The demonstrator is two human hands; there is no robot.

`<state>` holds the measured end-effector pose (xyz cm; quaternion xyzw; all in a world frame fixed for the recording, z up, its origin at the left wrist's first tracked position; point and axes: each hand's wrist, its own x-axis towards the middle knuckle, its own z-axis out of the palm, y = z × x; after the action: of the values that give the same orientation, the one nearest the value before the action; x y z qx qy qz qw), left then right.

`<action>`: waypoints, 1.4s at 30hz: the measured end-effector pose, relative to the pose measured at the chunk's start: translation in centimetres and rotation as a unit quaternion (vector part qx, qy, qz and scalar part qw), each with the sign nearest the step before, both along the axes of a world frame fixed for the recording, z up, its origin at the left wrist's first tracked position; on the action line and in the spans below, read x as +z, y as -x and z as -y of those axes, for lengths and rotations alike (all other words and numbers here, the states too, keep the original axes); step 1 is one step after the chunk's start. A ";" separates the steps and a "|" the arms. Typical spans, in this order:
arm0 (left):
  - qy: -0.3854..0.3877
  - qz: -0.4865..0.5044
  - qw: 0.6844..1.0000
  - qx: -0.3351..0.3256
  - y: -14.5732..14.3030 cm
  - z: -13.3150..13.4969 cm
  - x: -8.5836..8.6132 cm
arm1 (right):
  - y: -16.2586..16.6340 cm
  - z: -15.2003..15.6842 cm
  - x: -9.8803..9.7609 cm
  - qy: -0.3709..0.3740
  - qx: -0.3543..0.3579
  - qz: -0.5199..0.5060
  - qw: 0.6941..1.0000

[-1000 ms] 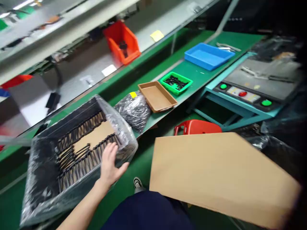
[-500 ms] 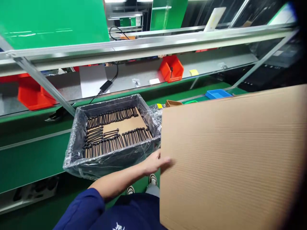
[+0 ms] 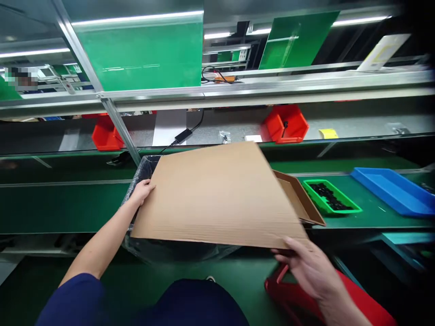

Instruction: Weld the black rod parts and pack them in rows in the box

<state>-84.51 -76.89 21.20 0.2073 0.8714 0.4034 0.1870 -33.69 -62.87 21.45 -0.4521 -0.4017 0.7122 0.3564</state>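
A large flat cardboard sheet (image 3: 217,194) lies tilted over the plastic-lined black box (image 3: 146,165), hiding nearly all of it and the black bolts inside. My left hand (image 3: 142,190) grips the sheet's left edge, thumb on top. At the sheet's near right corner my right hand (image 3: 307,267) holds the edge, fingers curled under it.
A brown tray (image 3: 301,199), a green tray of black parts (image 3: 335,210) and a blue tray (image 3: 394,190) sit on the green bench to the right. Red bins (image 3: 285,122) stand on the conveyor behind. A red stool (image 3: 356,303) is below my right hand.
The cardboard sheet has swung from upright at my right to lying over the box, covering the bolts. My left hand moved to its left edge; my right hand came into view.
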 end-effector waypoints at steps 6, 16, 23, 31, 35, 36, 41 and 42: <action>0.147 -0.129 0.981 0.004 4.0 0.7 -2.2 | 10.7 -0.7 -0.4 0.102 0.099 -0.032 0.989; 0.230 -0.230 0.915 -0.238 2.4 -8.0 -5.9 | 13.5 -2.5 -3.5 0.188 -0.009 -0.043 0.981; 0.254 -0.196 0.879 -0.353 0.5 -13.2 -11.0 | 13.6 -0.2 -2.9 0.190 -0.056 -0.031 0.980; 0.219 -0.266 0.854 -0.390 0.3 -13.9 -14.4 | 10.7 4.5 -2.2 0.132 -0.041 0.060 0.989; 0.205 -0.267 0.887 -0.315 2.4 -13.2 -13.8 | 11.1 3.5 -2.8 -0.022 0.010 0.191 0.981; 0.210 -0.266 0.900 -0.274 3.5 -12.8 -13.6 | 11.5 2.8 -3.0 -0.081 0.030 0.228 0.970; 0.255 -0.127 0.958 -0.044 9.5 -11.0 -12.8 | 14.7 -2.2 -4.5 -0.314 0.130 0.444 0.829; 0.257 -0.102 0.961 -0.014 10.4 -10.8 -12.7 | 15.5 -3.1 -5.0 -0.316 0.173 0.501 0.787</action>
<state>-94.87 -66.04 8.47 0.2047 0.9572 0.1402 0.1493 -49.21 -59.80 16.44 -0.5303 -0.7978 0.2690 0.0992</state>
